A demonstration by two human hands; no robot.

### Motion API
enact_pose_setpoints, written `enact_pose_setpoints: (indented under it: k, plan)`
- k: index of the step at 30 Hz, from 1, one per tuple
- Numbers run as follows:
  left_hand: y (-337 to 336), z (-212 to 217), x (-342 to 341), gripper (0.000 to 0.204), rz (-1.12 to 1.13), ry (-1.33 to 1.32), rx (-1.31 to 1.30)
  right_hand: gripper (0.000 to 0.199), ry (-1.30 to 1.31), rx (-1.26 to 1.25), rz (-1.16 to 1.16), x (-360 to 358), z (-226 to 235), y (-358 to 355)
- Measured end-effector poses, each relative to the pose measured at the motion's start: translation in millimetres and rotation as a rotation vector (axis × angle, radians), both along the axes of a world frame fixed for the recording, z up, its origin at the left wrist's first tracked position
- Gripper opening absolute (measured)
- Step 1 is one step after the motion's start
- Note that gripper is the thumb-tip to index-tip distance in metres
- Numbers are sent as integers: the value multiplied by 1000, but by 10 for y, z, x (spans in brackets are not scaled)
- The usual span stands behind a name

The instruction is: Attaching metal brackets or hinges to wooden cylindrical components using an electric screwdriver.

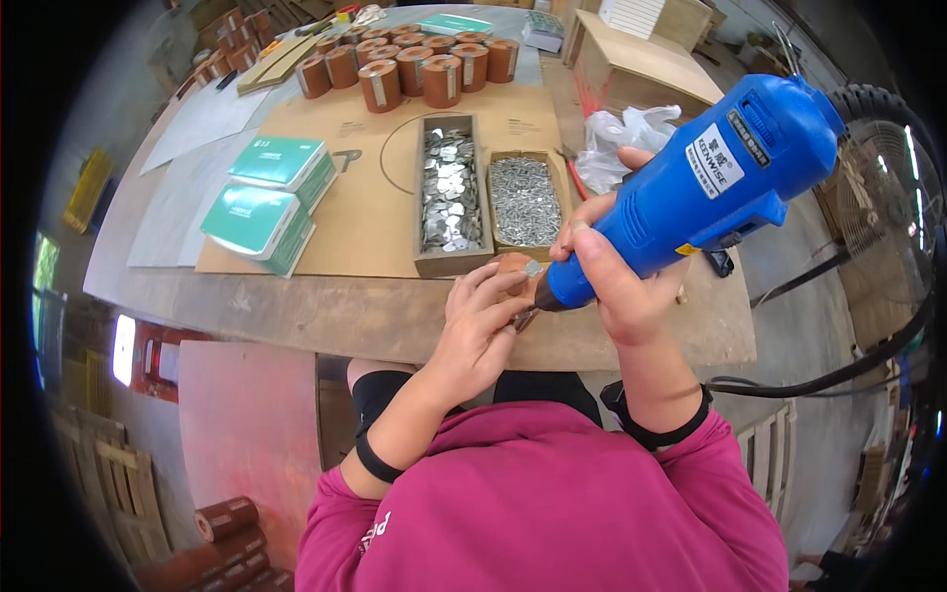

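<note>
My right hand (617, 281) is wrapped round a large blue power tool (651, 212), shaped like an electric screwdriver. Its dark nose (545, 294) slants down to the left, against or close to a reddish-brown cylinder (513, 262). The fingers of my left hand (476, 326) hold that cylinder near the table's front edge and cover most of it. A small shiny metal piece (533, 267) shows on its side. The tool's tip is hidden behind my fingers. Just beyond are a long box of flat metal pieces (452, 192) and a box of small screws or nails (525, 200).
Several reddish-brown cylinders (441, 81) stand at the back of the table. Green-and-white boxes (258, 219) are stacked to the left. A crumpled clear plastic bag (621, 138) lies beyond the tool. At the right stand a fan (878, 183) and a black cable (838, 380).
</note>
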State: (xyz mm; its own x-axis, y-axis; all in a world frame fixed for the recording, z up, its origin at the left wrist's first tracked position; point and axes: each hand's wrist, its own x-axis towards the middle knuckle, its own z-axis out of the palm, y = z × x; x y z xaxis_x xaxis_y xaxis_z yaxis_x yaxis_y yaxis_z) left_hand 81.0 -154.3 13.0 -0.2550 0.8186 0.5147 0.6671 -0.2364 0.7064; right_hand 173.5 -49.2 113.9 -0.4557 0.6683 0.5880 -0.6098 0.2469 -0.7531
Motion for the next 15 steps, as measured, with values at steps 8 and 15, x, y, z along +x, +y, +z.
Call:
enact_pose_setpoints:
  k: [8, 15]
  plan:
    - [26, -110, -46, 29, 16, -3, -42, 16, -125, 123, -30, -76, -72, -20]
    - [75, -141, -52, 27, 30, -3, -43, 16, -117, 126, -44, -96, -86, 25]
